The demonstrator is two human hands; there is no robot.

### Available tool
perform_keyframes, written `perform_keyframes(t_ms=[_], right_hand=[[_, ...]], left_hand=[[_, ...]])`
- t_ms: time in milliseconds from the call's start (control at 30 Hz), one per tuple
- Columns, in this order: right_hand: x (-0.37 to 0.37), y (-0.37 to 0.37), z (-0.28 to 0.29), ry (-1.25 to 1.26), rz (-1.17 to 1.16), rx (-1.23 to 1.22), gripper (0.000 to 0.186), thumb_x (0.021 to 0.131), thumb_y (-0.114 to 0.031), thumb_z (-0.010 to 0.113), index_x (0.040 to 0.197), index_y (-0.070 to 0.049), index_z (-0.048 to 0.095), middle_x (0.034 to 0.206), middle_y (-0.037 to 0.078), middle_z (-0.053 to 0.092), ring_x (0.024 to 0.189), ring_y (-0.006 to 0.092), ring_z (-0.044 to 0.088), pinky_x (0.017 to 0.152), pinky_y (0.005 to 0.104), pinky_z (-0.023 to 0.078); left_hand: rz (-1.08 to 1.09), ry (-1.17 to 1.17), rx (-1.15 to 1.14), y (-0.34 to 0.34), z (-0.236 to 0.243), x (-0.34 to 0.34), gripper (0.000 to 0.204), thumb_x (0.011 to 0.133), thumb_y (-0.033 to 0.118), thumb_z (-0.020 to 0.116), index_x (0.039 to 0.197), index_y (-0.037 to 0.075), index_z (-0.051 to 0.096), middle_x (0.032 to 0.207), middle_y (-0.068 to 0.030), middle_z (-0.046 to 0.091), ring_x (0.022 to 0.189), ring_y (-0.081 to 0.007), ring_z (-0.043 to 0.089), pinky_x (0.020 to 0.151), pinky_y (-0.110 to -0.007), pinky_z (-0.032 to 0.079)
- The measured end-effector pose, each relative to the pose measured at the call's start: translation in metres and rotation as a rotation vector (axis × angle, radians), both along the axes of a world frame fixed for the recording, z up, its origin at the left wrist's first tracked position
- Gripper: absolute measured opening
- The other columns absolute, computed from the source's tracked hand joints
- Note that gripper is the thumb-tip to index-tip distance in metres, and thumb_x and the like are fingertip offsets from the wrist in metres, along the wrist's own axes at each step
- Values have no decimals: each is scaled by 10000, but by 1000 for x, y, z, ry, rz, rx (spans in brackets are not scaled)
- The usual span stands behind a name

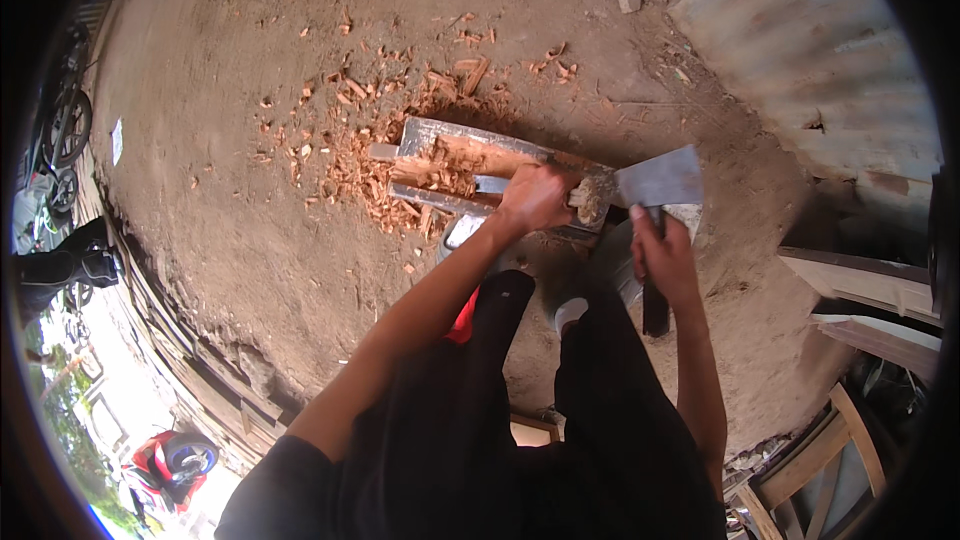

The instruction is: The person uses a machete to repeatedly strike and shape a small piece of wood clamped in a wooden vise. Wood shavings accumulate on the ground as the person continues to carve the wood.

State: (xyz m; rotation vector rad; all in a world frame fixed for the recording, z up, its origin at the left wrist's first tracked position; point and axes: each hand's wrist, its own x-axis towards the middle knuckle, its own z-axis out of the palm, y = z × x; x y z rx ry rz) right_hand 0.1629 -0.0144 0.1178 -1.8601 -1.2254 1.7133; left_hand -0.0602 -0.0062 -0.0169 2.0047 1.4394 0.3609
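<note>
My left hand (540, 196) is closed round a chisel (490, 183). Its flat metal blade points left into a hollowed block of wood (470, 150), and its frayed handle end sticks out on the right of my fist. In my right hand (665, 255) is a hatchet (662, 178), gripped by its dark handle. The broad grey head of the hatchet is just right of the chisel's handle end; whether they touch I cannot tell. Reddish wood shows inside the hollow, where loose chips lie, and the block's outer sides are dark and worn.
Reddish wood shavings (345, 175) litter the dirt floor (220, 130) around the block's left end. Corrugated metal sheeting (820, 50) stands at the right. Wooden frames (830, 450) lean at the lower right. A red motorcycle (165, 470) is parked outside at the lower left.
</note>
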Motion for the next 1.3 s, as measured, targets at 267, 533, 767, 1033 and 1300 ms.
perform_keyframes(t_ms=[267,533,767,1033,1300], right_hand=[[-14,-5,-4,0,58,-177,382,1035,-393,643,874,-62,538,601,6,502,451,123,512,417,313,415],[-10,-12,-9,23,-107,-66,404,1036,-428,625,872,-71,532,601,15,503,437,125,504,392,294,404],[-24,7,12,126,-161,-197,398,1048,-446,598,936,-71,527,630,26,510,432,135,487,403,301,407],[-49,-18,-12,147,-205,-242,389,1046,-442,610,919,-85,521,619,24,501,429,131,472,400,305,398],[-38,-3,9,234,-502,-96,379,1052,-447,587,943,-89,522,643,33,489,464,139,467,415,313,398]], left_hand=[[24,-45,71,-9,-11,3,314,703,243,735,969,86,679,820,-177,728,807,-372,732,696,-500,564],[86,-45,23,-5,-1,1,334,707,196,728,1016,85,664,804,-180,727,790,-369,730,709,-504,558],[102,-22,5,3,11,-3,422,708,195,728,1097,72,622,799,-180,729,762,-367,730,684,-490,565],[151,-38,-11,2,5,6,606,656,164,750,1246,97,626,819,-174,732,800,-369,728,720,-489,565],[146,-32,19,2,1,-2,398,757,230,759,1092,67,621,835,-198,731,799,-374,734,718,-501,574]])
